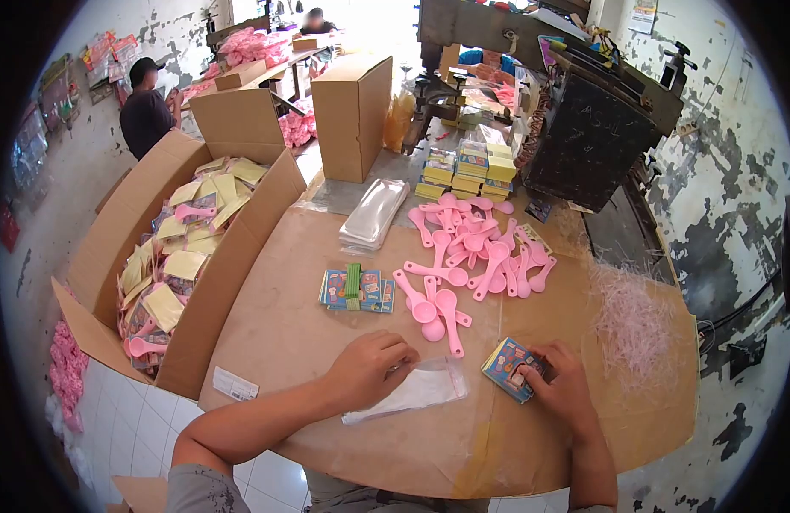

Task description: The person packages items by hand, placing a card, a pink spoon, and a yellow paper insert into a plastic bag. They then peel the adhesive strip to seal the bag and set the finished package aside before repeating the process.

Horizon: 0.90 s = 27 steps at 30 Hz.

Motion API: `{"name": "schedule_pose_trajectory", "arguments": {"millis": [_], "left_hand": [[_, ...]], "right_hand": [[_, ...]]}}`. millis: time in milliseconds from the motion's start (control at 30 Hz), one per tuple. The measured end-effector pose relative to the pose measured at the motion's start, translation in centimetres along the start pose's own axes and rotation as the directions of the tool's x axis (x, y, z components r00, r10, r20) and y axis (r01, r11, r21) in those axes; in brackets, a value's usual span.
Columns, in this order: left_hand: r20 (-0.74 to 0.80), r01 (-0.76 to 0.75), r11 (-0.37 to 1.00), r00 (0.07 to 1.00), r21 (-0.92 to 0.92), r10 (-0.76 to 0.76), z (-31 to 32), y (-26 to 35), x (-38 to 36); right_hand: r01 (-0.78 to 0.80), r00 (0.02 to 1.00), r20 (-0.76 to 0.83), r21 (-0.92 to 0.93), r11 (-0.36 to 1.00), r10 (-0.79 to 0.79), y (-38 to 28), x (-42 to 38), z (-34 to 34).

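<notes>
My left hand [373, 369] is over a clear plastic bag [416, 395] lying flat on the cardboard-covered table. Its fingers are curled together near the bag's upper edge; whether they pinch the film cannot be made out. To the right, my right hand [561, 380] grips a small stack of printed blue cards [506, 368], thumb on top. Pink plastic scoops [446, 312] lie just beyond the bag, part of a larger pile. Another card stack [331, 289], wrapped with a green band [353, 286], rests farther left.
A large carton [232, 282] at the left holds packed bags with cards and scoops. Clear bags [375, 214] and card stacks [472, 167] stand behind. Shredded strips [636, 321] lie right, near a dark metal machine [583, 128]. Another person [147, 111] stands beyond the carton.
</notes>
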<state>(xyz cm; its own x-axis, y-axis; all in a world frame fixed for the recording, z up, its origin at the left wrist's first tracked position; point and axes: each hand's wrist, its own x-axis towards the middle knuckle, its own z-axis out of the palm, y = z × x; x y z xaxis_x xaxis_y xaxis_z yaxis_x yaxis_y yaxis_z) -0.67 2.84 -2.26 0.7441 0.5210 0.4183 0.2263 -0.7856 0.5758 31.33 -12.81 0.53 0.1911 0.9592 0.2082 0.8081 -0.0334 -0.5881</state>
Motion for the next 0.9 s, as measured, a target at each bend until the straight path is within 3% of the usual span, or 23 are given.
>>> {"name": "schedule_pose_trajectory", "arguments": {"millis": [167, 300, 433, 467, 567, 667, 767, 800, 900], "left_hand": [[-0.002, -0.013, 1.000, 1.000, 0.022, 0.013, -0.4, 0.4, 0.2], [-0.044, -0.055, 0.998, 0.998, -0.023, 0.054, -0.5, 0.5, 0.4], [-0.020, 0.050, 0.970, 0.998, -0.240, -0.056, -0.7, 1.1, 0.2], [0.018, 0.113, 0.946, 0.993, -0.305, -0.113, -0.9, 1.4, 0.1], [0.104, 0.242, 0.876, 0.970, -0.418, -0.219, -1.1, 1.3, -0.2], [0.127, 0.295, 0.778, 0.954, -0.555, -0.271, -0.6, 1.0, -0.5], [0.195, 0.361, 0.591, 0.925, -0.722, -0.327, -0.5, 1.3, -0.3], [0.233, 0.389, 0.508, 0.909, -0.768, -0.344, -0.5, 1.4, -0.3], [0.343, 0.472, 0.462, 0.876, -0.751, -0.338, -0.4, 1.0, -0.4]], "right_hand": [[-0.003, 0.995, -0.101, 0.083, 0.997, 0.011, -0.5, 0.3, 0.2], [0.105, 0.976, -0.195, 0.010, 0.994, -0.101, 0.2, 0.3, 0.5], [0.174, 0.961, -0.211, -0.044, 0.984, -0.180, 0.1, 0.2, 0.5], [0.202, 0.952, -0.222, -0.059, 0.978, -0.210, 0.0, 0.1, 0.6], [0.116, 0.948, -0.317, 0.306, 0.945, -0.014, 0.2, -0.8, 1.8], [0.185, 0.958, -0.267, 0.295, 0.937, -0.105, 2.1, -1.4, 1.9], [0.355, 0.916, -0.231, 0.076, 0.932, -0.330, -0.5, -0.8, 0.9], [0.343, 0.922, -0.222, 0.085, 0.936, -0.317, -0.8, -0.9, 1.1], [0.346, 0.925, -0.199, 0.085, 0.934, -0.324, -1.3, -1.0, 1.3]]}}
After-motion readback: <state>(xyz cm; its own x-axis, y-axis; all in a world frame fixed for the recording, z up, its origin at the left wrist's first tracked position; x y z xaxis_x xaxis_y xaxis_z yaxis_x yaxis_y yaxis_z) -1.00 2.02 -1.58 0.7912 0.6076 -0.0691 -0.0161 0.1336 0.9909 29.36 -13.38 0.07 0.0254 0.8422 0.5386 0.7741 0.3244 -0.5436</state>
